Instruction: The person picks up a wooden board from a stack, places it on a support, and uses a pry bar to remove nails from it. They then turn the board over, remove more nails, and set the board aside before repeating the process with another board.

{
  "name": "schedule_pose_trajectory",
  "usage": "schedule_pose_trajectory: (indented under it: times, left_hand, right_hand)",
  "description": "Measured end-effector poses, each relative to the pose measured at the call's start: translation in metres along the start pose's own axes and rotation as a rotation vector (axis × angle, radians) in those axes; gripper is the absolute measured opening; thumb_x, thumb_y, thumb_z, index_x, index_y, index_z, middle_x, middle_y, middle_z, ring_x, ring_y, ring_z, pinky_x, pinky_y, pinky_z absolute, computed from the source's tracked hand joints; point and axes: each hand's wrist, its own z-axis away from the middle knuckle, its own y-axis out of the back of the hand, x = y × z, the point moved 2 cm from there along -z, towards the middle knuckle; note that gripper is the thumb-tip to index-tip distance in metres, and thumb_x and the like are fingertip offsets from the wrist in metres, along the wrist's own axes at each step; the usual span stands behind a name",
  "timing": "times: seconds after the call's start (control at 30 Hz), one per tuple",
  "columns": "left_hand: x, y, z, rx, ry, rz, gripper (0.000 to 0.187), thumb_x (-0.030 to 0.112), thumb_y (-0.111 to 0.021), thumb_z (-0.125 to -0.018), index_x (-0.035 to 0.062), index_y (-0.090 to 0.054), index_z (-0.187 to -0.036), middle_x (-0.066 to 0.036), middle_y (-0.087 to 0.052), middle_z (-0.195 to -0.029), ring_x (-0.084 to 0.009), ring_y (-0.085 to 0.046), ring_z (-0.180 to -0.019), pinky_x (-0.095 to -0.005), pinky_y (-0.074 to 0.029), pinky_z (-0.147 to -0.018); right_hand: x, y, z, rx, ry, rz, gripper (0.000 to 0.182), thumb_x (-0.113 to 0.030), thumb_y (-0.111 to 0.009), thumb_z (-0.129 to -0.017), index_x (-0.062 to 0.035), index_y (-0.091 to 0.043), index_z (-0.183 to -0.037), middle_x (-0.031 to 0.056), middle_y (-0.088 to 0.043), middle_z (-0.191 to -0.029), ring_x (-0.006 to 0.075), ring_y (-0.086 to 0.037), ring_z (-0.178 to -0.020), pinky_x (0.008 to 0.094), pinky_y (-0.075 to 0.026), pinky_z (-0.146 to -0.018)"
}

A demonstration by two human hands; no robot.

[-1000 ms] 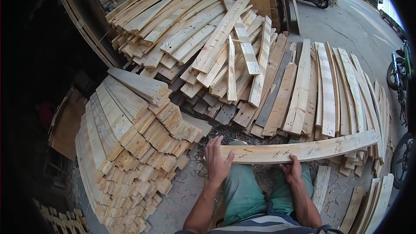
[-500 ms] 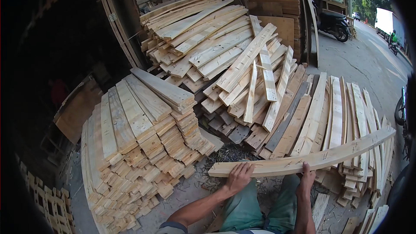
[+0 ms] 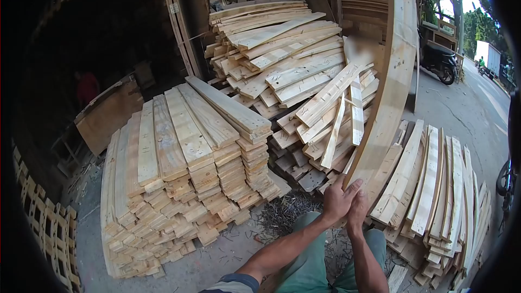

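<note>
A long wooden plank (image 3: 388,92) stands raised on end in front of me, its far end out of the top of the view. My left hand (image 3: 339,201) is wrapped round the plank's lower end. Close beside it, my right hand (image 3: 357,209) grips the same end, and the two hands touch. Behind the plank lies a heap of loose boards (image 3: 304,87), some with nails sticking out.
A neat stack of planks (image 3: 179,168) stands at the left. More long boards (image 3: 434,184) lie side by side at the right. Nails and scraps (image 3: 287,214) litter the ground. A parked motorbike (image 3: 442,62), a white truck (image 3: 487,57) and a rider (image 3: 481,62) are at the upper right.
The plank has swung from lying across in front of me to upright. My hands have come together at its lower end, and the view has shifted.
</note>
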Motion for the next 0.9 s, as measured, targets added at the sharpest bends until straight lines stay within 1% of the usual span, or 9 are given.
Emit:
schedule_pose_trajectory:
  times: [0.1,0.2,0.27,0.3,0.43,0.53,0.57,0.7,0.9]
  left_hand:
    - [-0.006,0.012,-0.035,0.091,0.018,0.076,0.045,0.044,-0.066,-0.092,-0.0012,-0.063,-0.093,-0.017,-0.067,-0.073,-0.0289,-0.068,-0.066,-0.0394,-0.051,-0.06]
    - [-0.013,0.032,-0.098,0.179,0.036,0.096,0.048,0.045,-0.065,-0.092,-0.0031,-0.066,-0.091,-0.019,-0.069,-0.077,-0.0298,-0.068,-0.07,-0.04,-0.051,-0.064]
    - [-0.011,0.046,-0.154,0.234,0.084,0.053,0.05,0.045,-0.065,-0.092,-0.0048,-0.067,-0.095,-0.018,-0.07,-0.082,-0.0273,-0.068,-0.074,-0.038,-0.052,-0.068]
    - [-0.012,0.055,-0.185,0.236,0.142,-0.003,0.05,0.044,-0.066,-0.092,-0.0062,-0.068,-0.098,-0.017,-0.071,-0.086,-0.0238,-0.068,-0.077,-0.036,-0.052,-0.071]
    - [-0.012,0.09,-0.299,0.39,0.319,-0.148,0.058,0.05,-0.064,-0.089,-0.0067,-0.068,-0.098,-0.026,-0.07,-0.1,-0.0394,-0.067,-0.097,-0.045,-0.051,-0.086]
    - [-0.057,0.102,-0.327,0.335,0.546,-0.087,0.064,0.054,-0.062,-0.088,-0.0075,-0.067,-0.107,-0.027,-0.067,-0.109,-0.0399,-0.066,-0.104,-0.044,-0.051,-0.091]
    - [-0.086,0.098,-0.322,0.334,0.556,-0.09,0.064,0.054,-0.062,-0.088,-0.0075,-0.067,-0.107,-0.027,-0.067,-0.109,-0.0399,-0.066,-0.104,-0.044,-0.051,-0.091]
    - [-0.163,0.07,-0.239,0.263,0.599,-0.156,0.07,0.06,-0.059,-0.088,-0.0065,-0.066,-0.109,-0.027,-0.067,-0.11,-0.0403,-0.065,-0.105,-0.0449,-0.051,-0.091]
    - [-0.171,0.002,-0.068,0.131,0.608,-0.189,0.064,0.053,-0.058,-0.092,-0.0061,-0.062,-0.116,-0.027,-0.068,-0.106,-0.0398,-0.065,-0.103,-0.0432,-0.05,-0.087]
  right_hand:
    - [-0.028,-0.025,-0.024,-0.019,0.041,0.197,0.053,-0.045,-0.044,-0.103,0.0044,-0.056,-0.117,0.0144,-0.064,-0.092,0.0207,-0.059,-0.085,0.0375,-0.048,-0.076]
    - [-0.064,-0.068,-0.064,0.003,0.245,0.265,0.055,-0.048,-0.056,-0.096,0.004,-0.058,-0.113,0.0225,-0.067,-0.091,0.0283,-0.065,-0.081,0.0413,-0.05,-0.075]
    - [-0.095,-0.098,-0.102,-0.084,0.191,0.284,0.06,-0.052,-0.058,-0.093,0.0052,-0.058,-0.112,0.028,-0.067,-0.094,0.0355,-0.068,-0.085,0.0435,-0.051,-0.078]
    - [-0.107,-0.115,-0.125,-0.126,0.18,0.366,0.063,-0.055,-0.056,-0.093,0.0064,-0.058,-0.11,0.0292,-0.067,-0.093,0.0381,-0.068,-0.086,0.0445,-0.051,-0.078]
    - [-0.142,-0.188,-0.216,-0.236,0.233,0.571,0.081,-0.067,-0.047,-0.091,0.0119,-0.059,-0.105,0.0328,-0.066,-0.093,0.0446,-0.067,-0.089,0.0492,-0.049,-0.084]
    - [-0.092,-0.217,-0.271,-0.472,0.231,0.624,0.086,-0.069,-0.042,-0.091,0.0145,-0.059,-0.104,0.0361,-0.064,-0.093,0.0498,-0.064,-0.093,0.0501,-0.047,-0.088]
    - [-0.079,-0.219,-0.269,-0.627,0.247,0.681,0.088,-0.07,-0.041,-0.092,0.0157,-0.058,-0.103,0.0379,-0.063,-0.094,0.0516,-0.063,-0.096,0.0507,-0.047,-0.089]
    - [-0.007,-0.17,-0.194,-0.407,0.176,0.654,0.087,-0.068,-0.04,-0.093,0.0178,-0.053,-0.106,0.0446,-0.059,-0.097,0.0563,-0.059,-0.099,0.0548,-0.045,-0.089]
    - [0.039,-0.044,-0.082,-0.364,-0.033,0.704,0.073,-0.061,-0.047,-0.093,0.0113,-0.049,-0.102,0.0388,-0.061,-0.093,0.0498,-0.063,-0.091,0.0504,-0.047,-0.083]
